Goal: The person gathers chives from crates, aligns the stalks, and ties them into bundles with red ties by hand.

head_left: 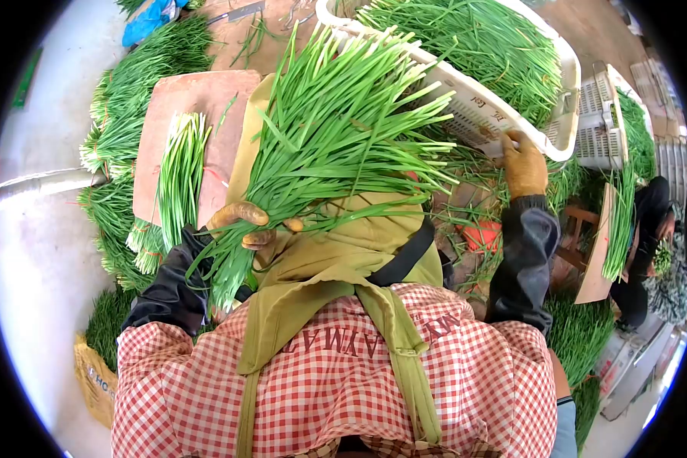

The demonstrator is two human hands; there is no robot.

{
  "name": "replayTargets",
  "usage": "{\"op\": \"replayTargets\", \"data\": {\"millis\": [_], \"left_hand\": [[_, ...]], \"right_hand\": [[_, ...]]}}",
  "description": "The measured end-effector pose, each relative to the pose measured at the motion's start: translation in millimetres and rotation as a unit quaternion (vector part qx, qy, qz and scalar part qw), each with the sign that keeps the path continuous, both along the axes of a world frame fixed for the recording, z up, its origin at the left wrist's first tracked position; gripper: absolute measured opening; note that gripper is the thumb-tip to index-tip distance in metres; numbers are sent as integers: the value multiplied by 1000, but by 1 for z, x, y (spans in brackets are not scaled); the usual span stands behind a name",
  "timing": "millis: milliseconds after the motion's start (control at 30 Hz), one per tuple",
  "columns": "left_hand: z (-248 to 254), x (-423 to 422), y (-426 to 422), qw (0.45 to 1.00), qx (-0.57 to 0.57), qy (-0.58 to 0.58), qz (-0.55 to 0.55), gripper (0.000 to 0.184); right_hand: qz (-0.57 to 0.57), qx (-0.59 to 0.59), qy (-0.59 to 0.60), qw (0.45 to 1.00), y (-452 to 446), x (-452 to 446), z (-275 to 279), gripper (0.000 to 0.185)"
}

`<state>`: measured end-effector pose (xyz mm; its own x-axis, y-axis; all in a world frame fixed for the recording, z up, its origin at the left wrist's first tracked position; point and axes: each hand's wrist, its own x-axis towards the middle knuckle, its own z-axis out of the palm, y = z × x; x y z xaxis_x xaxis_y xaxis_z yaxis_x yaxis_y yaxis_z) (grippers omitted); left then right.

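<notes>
My left hand [240, 221], in a brown-stained glove, is wrapped round a large bunch of green stalks [328, 145] lying across my lap, pale ends fanned out away from me. My right hand [524, 164], also gloved, has its fingers bent at the near rim of a white plastic basket [477, 114]. The basket holds a heap of green stalks [496, 53]. Left of the big bunch, a smaller bunch [183, 168] lies on a reddish board [225, 145].
Tied bundles [149, 91] are piled on the left, near a blue bag [149, 21]. A knife [240, 11] lies at the top. Another basket [599, 122] stands right, beside a person in dark clothes [645, 244]. Loose stalks litter the floor.
</notes>
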<state>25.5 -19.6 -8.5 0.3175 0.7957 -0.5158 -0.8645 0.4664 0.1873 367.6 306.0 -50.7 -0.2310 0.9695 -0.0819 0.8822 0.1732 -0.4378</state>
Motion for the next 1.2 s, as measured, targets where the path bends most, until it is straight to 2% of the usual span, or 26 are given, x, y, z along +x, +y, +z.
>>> {"op": "replayTargets", "data": {"millis": [33,67,100,133,200,233,267,333,367,433,500,533,600,667,733,800,833,900,967,1033,1067,1100,1133,1167,1200], "left_hand": [[-6,-5,-1,1000,-1,0,-4,57],[-19,-12,-3,999,2,-15,-38,56],[-26,-16,-5,997,4,-31,-71,56],[-20,-15,-2,997,5,-26,-69,56],[0,-5,7,988,21,51,-145,56],[4,-1,11,988,21,51,-145,56],[9,2,12,983,27,117,-140,57],[12,3,13,977,48,162,-128,57],[13,3,14,973,58,185,-123,57],[24,12,22,982,16,185,-26,53],[12,6,21,983,29,177,-30,51],[9,3,20,983,39,173,-39,49],[9,7,19,984,34,169,-36,48],[7,6,19,984,29,169,-40,48],[-1,0,14,987,4,147,-61,46],[-11,-11,7,989,-11,125,-82,44],[-13,-15,5,988,-28,112,-101,43],[-7,-9,1,989,-38,121,-73,41],[5,-2,1,996,-26,85,-29,41],[8,-5,-3,994,-43,99,-25,41],[9,-5,-6,991,-59,116,-23,42],[10,-4,-6,991,-60,116,-18,42],[11,-3,-5,993,-53,106,-13,43],[12,-2,-5,994,-47,96,-7,44],[11,-5,-3,993,-30,111,-33,45]], "right_hand": [[20,-121,167,978,-39,-43,37,29],[33,-170,259,950,-57,-67,44,27],[43,-184,269,944,-57,-68,44,28],[112,-213,231,943,-76,-100,41,26],[141,-246,284,916,-93,-125,25,25],[138,-247,309,908,-100,-130,21,26],[144,-248,310,907,-99,-130,25,26],[107,-454,486,739,-94,-123,40,26],[108,-453,486,740,-96,-116,44,26],[112,-581,647,481,-107,-99,53,25],[264,-578,683,360,-115,-75,65,26],[267,-568,701,338,-117,-70,62,24],[361,-543,727,216,-107,-68,60,21],[474,-466,739,105,-73,-56,70,21],[483,-393,765,166,-46,-18,86,22],[437,-335,795,257,-38,19,93,23],[412,-301,814,277,-31,35,94,23],[178,-135,877,426,2,101,56,27],[-54,62,778,623,16,129,34,21],[-202,-47,807,553,37,146,-2,12],[-196,-83,606,767,49,165,-26,15],[-171,-110,352,914,53,164,-32,25],[-139,-114,127,975,51,160,-44,33],[0,31,49,998,36,132,-51,33],[35,56,102,993,16,85,-37,29]]}}
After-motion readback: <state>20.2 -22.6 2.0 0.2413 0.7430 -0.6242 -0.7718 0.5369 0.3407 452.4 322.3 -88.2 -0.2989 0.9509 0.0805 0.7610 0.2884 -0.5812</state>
